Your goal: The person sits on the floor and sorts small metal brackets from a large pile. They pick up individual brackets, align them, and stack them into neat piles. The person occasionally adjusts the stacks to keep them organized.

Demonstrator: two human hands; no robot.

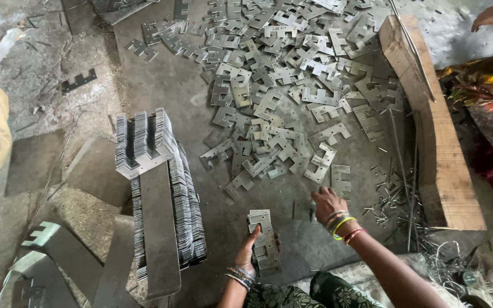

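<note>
Metal in the left hand: the left hand (247, 251) has its fingers (254, 232) curled around a small stack of flat metal pieces (264, 239), held up on its edge just above the floor.
Left hand, hard to see: the stack hides most of the fingers, and only the thumb side shows.
Right hand: the right hand (326, 203) is low over the floor with its fingers bent down, near the edge of the big pile.
Right hand, hold: I cannot tell if it has a piece in it, because the fingertips are hidden under the hand.
Wrists: both have bangles, and the arms are cut off at the bottom edge.
Big pile: lots of loose grey metal pieces (281, 85) lie spread on the floor (161, 80), and the top of the pile is cut off.
Tidy stack: to the left, packed metal pieces stand in a long row (169, 194) with a flat strip on top.
Wood: a thick wooden block (435, 142) lies at the right of the pile, with thin metal bits (389, 205) beside it.
Other person: only a bit of bright cloth (486, 80) and a hand (489, 16) show at the top right corner.
</note>
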